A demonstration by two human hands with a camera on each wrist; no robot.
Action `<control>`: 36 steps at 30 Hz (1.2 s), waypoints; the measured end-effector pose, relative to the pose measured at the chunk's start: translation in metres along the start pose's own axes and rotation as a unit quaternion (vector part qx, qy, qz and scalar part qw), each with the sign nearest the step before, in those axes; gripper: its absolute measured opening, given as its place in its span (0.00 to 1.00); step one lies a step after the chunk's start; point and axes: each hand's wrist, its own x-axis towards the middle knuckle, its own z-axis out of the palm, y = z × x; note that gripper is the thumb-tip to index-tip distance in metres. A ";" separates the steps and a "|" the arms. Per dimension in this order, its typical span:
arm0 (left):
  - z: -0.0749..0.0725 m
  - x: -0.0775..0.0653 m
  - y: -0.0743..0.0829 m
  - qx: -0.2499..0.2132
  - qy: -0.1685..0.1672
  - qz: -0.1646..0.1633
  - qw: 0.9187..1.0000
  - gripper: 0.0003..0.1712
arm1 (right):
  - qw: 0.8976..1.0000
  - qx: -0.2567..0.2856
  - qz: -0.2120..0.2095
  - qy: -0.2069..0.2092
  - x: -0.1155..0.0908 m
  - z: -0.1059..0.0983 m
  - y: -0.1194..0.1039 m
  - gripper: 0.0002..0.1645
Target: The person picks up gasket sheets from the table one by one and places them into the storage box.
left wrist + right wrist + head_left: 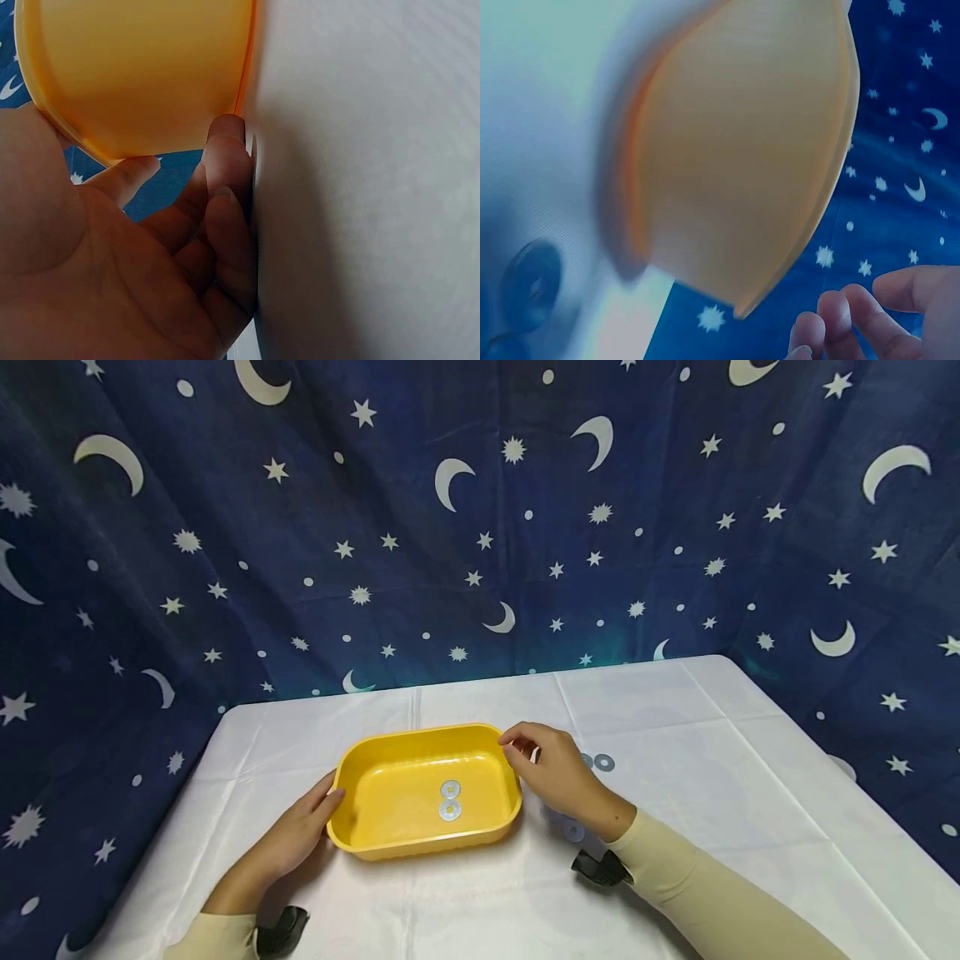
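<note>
A yellow plastic tray (390,839) with rounded corners sits on the white table. Inside it lie two metal washers (450,811), side by side. My left hand (296,828) grips the tray's left end, thumb over the rim and fingers against the outer wall, as the left wrist view (142,247) also shows. Beside the tray's right rim hovers my right hand (558,768), fingers loosely bent. No object shows in its fingers (870,315) in the right wrist view, where they are apart from the tray wall (742,150).
More washers lie on the table right of the tray: one flat washer (603,762) beyond the right hand, with another partly hidden beside it, and a nearer washer (574,832) by the right wrist. A dark blue curtain (480,568) with moons and stars rises behind the table (675,710).
</note>
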 end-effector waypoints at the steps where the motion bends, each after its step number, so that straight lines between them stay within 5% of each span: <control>1: 0.000 0.000 0.000 0.000 0.000 0.000 1.000 0.39 | 1.000 -0.001 0.003 0.001 -0.002 -0.002 0.003 0.06; 16: 0.001 0.000 -0.003 -0.007 -0.001 0.007 1.000 0.39 | 0.998 -0.016 0.045 -0.036 -0.023 -0.022 0.039 0.05; 36: 0.000 0.002 -0.005 -0.006 0.001 0.020 1.000 0.38 | 0.973 -0.071 0.037 -0.215 -0.026 -0.030 0.063 0.09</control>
